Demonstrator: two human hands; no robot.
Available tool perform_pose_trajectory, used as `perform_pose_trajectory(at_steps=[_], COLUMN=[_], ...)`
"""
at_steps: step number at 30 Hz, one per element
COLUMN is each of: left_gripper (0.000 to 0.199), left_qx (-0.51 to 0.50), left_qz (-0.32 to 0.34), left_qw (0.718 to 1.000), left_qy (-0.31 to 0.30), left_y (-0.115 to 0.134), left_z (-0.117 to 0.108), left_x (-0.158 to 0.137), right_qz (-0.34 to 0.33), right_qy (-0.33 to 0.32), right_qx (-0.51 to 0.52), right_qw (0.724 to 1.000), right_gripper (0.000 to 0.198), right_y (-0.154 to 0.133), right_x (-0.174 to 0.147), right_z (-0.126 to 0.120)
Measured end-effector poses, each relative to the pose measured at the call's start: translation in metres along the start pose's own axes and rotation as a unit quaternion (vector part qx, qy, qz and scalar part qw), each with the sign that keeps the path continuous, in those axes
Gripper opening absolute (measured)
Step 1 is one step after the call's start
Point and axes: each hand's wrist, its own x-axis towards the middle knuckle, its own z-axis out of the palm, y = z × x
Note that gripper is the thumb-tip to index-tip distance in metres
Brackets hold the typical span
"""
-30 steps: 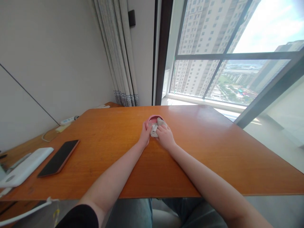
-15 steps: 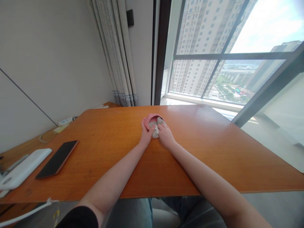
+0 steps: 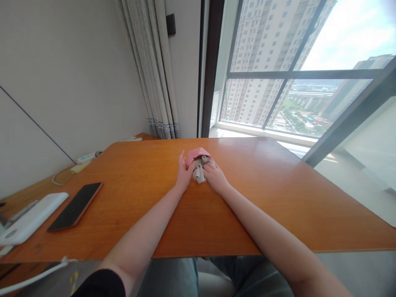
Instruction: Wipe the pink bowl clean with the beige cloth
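Note:
In the middle of the table lies a small pink item (image 3: 195,154) that looks like a pouch or folded case; its exact kind I cannot tell. A crumpled grey cloth (image 3: 199,173) sticks out of its near side toward me. My left hand (image 3: 185,172) grips the pink item from the left, thumb by the cloth and one finger raised. My right hand (image 3: 214,175) has its fingers bent onto the cloth's right side. The fingertips of both hands are partly hidden by the cloth and the pink item.
On the left of the wooden table (image 3: 139,173) lie a black-screened phone or tablet (image 3: 76,207) and a white flat object (image 3: 34,216). A power strip (image 3: 88,157) rests by the wall. A white cable (image 3: 37,278) runs near the table's front left corner.
The pink item's upper part has tipped down over its opening. The grey cloth now reaches further toward me and left. My left hand has shifted slightly left, one finger lifting.

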Motion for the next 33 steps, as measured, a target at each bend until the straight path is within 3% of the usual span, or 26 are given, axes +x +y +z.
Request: perform_pose_trajectory(at_steps=[4, 7, 9, 13, 17, 20, 24, 27, 30, 33], left_gripper=[0.051, 0.03, 0.027, 0.046, 0.07, 0.059, 0.036, 0.053, 0.075, 0.078], left_qx=[-0.054, 0.008, 0.074, 0.161, 0.03, 0.005, 0.072, 0.086, 0.016, -0.024], left_qz=[-0.087, -0.079, -0.045, -0.003, -0.014, -0.033, -0.022, -0.008, -0.045, -0.073], left_qw=[0.994, 0.996, 0.996, 0.983, 0.999, 0.999, 0.995, 0.99, 0.996, 0.996], left_qy=[0.035, 0.029, -0.012, -0.09, -0.001, 0.015, -0.073, -0.113, -0.075, -0.053], left_y=[-0.011, -0.005, 0.004, 0.015, 0.005, -0.003, -0.001, 0.0, -0.003, -0.009], left_z=[0.02, 0.008, -0.007, -0.018, 0.002, 0.009, -0.01, -0.016, -0.003, 0.011], left_x=[-0.004, 0.006, 0.012, 0.011, 0.0, 0.004, 0.019, 0.018, 0.006, 0.0], right_qz=[0.023, 0.012, 0.0, -0.019, 0.002, 0.019, 0.002, 0.013, 0.037, 0.056], right_qy=[0.018, 0.002, -0.014, -0.029, -0.016, -0.024, -0.051, -0.071, -0.076, -0.061], right_qx=[0.002, -0.004, -0.009, -0.003, -0.017, -0.018, -0.003, 0.002, -0.003, -0.013], right_qw=[1.0, 1.0, 1.0, 0.999, 1.0, 0.999, 0.999, 0.997, 0.996, 0.996], right_gripper=[0.024, 0.026, 0.025, 0.021, 0.021, 0.02, 0.02, 0.018, 0.018, 0.018], right_y=[0.0, -0.003, -0.004, -0.003, 0.0, -0.002, -0.004, 0.0, 0.005, 0.006], right_x=[-0.001, 0.002, 0.003, 0.001, -0.001, -0.001, 0.002, 0.001, -0.002, -0.003], right_z=[0.006, 0.002, -0.003, -0.005, 0.0, 0.002, -0.001, -0.001, 0.0, 0.0])
